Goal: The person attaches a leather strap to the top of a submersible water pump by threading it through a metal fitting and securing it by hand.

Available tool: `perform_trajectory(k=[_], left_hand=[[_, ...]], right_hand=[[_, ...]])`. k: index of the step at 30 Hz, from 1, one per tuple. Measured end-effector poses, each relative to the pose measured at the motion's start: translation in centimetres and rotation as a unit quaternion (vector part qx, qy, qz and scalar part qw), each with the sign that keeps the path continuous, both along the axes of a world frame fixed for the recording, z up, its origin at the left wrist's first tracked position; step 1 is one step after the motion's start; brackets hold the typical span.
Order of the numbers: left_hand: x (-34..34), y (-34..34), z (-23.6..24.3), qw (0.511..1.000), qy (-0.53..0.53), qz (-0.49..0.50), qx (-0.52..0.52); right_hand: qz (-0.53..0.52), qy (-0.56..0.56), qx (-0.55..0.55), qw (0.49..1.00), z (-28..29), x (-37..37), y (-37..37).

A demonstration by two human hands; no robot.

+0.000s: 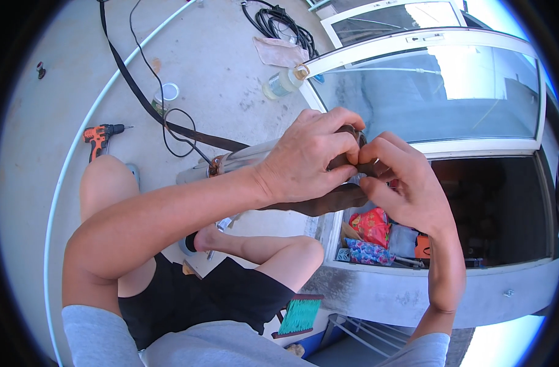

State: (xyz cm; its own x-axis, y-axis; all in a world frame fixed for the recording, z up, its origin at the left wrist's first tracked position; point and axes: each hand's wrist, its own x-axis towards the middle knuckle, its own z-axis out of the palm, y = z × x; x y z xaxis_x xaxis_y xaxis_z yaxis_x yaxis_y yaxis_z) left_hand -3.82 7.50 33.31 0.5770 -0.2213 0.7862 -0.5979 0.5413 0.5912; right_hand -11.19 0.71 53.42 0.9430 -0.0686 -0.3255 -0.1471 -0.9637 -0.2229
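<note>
- The left hand point(307, 160) is covering most of what the two hands are working on, so only slivers of a dark brown strap point(331, 199) are showing between and below the fingers; what kind of fitting sits at the pinch point is hard to make out.
- The left hand is curling shut over the strap's upper end, its fingers pressing down on it and meeting the other hand's fingertips.
- The right hand point(408, 183) is closing on the same strap from the other side, thumb and forefinger pinching it just beside the left fingertips.
- The strap is lying directly under both hands, a broader dark stretch of it hanging just below the left palm and running toward the right thumb.
- A pale cylinder point(230, 162) is poking out from behind the left wrist; its far end is hidden by the hand, and whether the strap is joined to it cannot be told.
- A long dark belt point(135, 85) is trailing away across the concrete floor point(218, 67) from near that cylinder.
- An orange drill point(99, 137) is lying on the floor, well apart from the hands.
- A clear bottle point(282, 82) is resting beside the white window frame point(414, 40).
- Colourful bags point(371, 235) are sitting in the dark opening below the right hand, partly cut off by its edge.
</note>
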Motion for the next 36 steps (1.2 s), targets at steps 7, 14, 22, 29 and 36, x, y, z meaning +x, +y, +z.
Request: perform_trajectory(k=[7, 14, 22, 29, 36], left_hand=[[-0.1, -0.2, 0.2, 1.0, 0.021, 0.013, -0.01], [0.1, -0.6, 0.2, 1.0, 0.019, 0.006, 0.0], [-0.6, -0.6, 0.8, 0.998, 0.017, 0.051, 0.01], [-1.6, -0.3, 2.2, 0.994, 0.069, 0.071, 0.042], [-2.7, 0.7, 4.0, 0.985, 0.05, 0.136, 0.092]], right_hand=[[0.123, 0.042, -0.173, 0.976, 0.2, 1.2, 0.9], [0.146, 0.068, -0.195, 0.968, 0.4, 1.3, 1.2], [0.103, 0.102, -0.028, 0.989, 0.7, 2.1, -2.9], [0.122, -0.018, 0.231, 0.965, -2.4, 0.0, -8.8], [0.072, 0.031, 0.321, 0.944, -1.5, -0.2, -9.8]])
